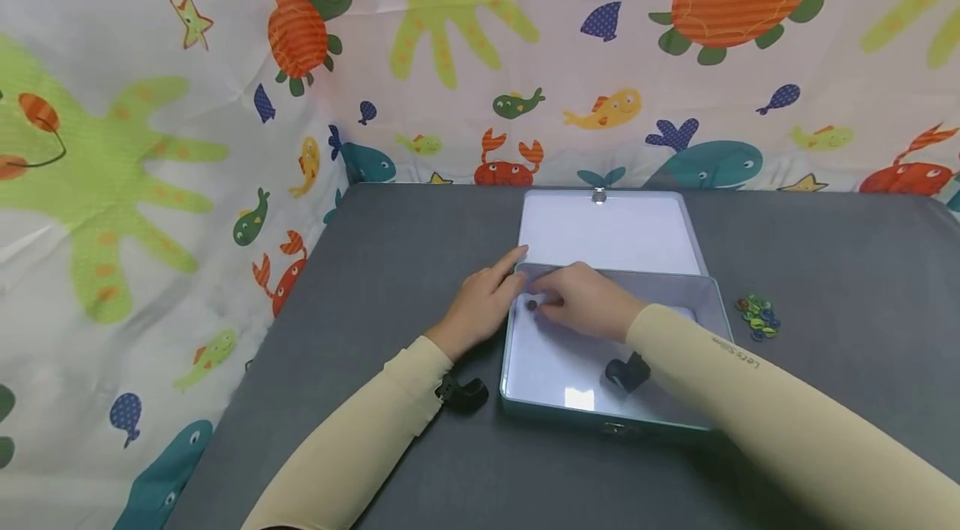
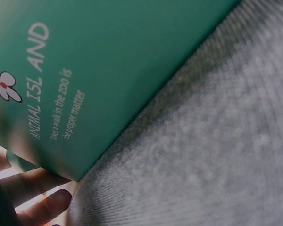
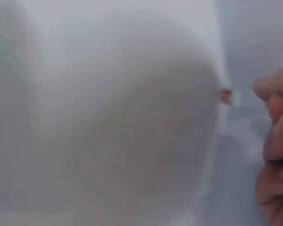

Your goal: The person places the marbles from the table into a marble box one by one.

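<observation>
A shallow tin box [image 1: 547,363], green outside and pale inside, stands with its lid [image 1: 607,230] swung back behind it. Its outer side [image 2: 118,70] carries printed lettering in the left wrist view. My left hand [image 1: 480,305] grips the far left corner, thumb over the rim and fingers [image 2: 47,207] round the outside. Inside that corner, my right hand [image 1: 588,297] has its fingers curled, with nothing visible between them. A small dark round piece [image 1: 532,305] lies just beyond its fingertips; in the right wrist view it looks reddish brown [image 3: 225,96], apart from the fingers.
Right of the tin, a small pile of green, yellow and blue pieces [image 1: 759,317] lies on the grey table [image 1: 840,263]. Black wrist cameras [image 1: 461,394] hang under both forearms. A curtain with printed sea animals [image 1: 450,130] borders the table behind and at left.
</observation>
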Tool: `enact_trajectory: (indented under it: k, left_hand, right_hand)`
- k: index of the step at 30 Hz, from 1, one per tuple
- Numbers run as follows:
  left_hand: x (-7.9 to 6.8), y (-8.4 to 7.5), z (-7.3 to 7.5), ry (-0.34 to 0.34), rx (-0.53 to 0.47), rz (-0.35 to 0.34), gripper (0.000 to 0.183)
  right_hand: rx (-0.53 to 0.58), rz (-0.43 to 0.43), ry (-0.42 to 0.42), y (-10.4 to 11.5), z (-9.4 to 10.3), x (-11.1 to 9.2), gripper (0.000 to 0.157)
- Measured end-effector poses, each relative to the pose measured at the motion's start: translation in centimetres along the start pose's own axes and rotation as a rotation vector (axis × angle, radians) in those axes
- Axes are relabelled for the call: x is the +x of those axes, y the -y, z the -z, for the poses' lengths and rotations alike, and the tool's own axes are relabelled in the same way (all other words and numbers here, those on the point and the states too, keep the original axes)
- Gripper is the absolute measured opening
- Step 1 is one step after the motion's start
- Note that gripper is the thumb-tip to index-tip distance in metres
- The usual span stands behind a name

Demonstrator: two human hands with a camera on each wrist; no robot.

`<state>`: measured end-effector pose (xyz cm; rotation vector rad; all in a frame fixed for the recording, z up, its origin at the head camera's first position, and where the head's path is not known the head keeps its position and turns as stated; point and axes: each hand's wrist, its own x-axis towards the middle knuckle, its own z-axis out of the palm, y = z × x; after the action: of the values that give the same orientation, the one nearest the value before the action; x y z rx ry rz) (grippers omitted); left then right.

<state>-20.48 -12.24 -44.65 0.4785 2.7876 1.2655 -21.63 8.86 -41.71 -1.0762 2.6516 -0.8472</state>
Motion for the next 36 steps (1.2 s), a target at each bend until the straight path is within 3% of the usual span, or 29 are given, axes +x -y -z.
enact_trajectory:
  k: [6,14,22,26,36]
  left_hand:
    - [-0.3,0.1,-0.6,0.027,0.011,0.012,0.056]
    - [-0.7,0.1,-0.8,0.014,-0.005,0.012,0.057]
    - [-0.5,0.3,-0.5,0.0,-0.024,0.034,0.057]
    - [-0.6,0.2,-0.2,-0.016,-0.03,0.027,0.057]
    - [-0.4,-0.2,-0.1,-0.026,-0.02,-0.017,0.056]
  right_hand:
    - [0.027,-0.02,-0.013,0.4,0.6,-1.1,0.02]
    - [0.027,-0.007,-0.029,1.1,1.5,-1.7,0.021]
    - [-0.024,-0.057,-0.132,1.2,3.3,-1.7,0.025]
    - [0.002,-0.078,-0.161,1.2,4.2,-1.9,0.029]
    - [0.06,-0.14,-0.232,1.4,6.3,-4.3,0.03]
